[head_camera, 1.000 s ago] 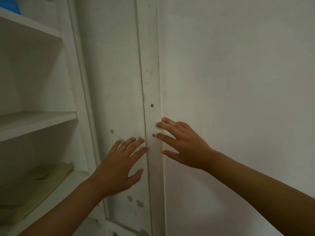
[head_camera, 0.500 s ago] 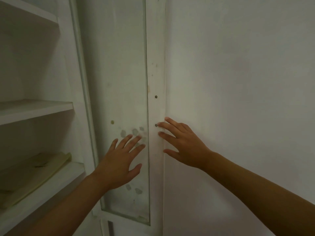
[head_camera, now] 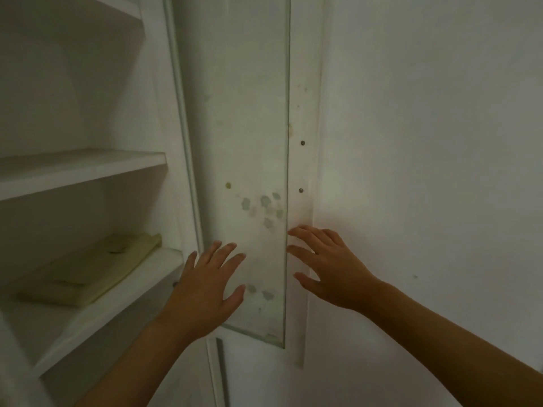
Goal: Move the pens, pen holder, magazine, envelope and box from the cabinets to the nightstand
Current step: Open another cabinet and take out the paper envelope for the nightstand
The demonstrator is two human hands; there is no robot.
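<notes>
A pale yellow envelope (head_camera: 88, 271) lies flat on the lower shelf (head_camera: 117, 306) of the open white cabinet at the left. My left hand (head_camera: 205, 289) is spread open with straight fingers in front of the glass door panel (head_camera: 249, 171), right of the shelf. My right hand (head_camera: 332, 265) is also open, its fingertips at the white door frame strip (head_camera: 302, 171) beside the glass. Neither hand holds anything. No pens, pen holder, magazine or box are visible.
A second white shelf (head_camera: 82, 171) runs above the envelope's shelf with nothing seen on it. The glass panel carries small flower stickers (head_camera: 264, 207). A plain white wall (head_camera: 426, 171) fills the right side. Two screws (head_camera: 302, 142) sit in the frame strip.
Both hands have slid down away from the screws and the stickers. The view has tilted down and the blue object on the top shelf is out of frame.
</notes>
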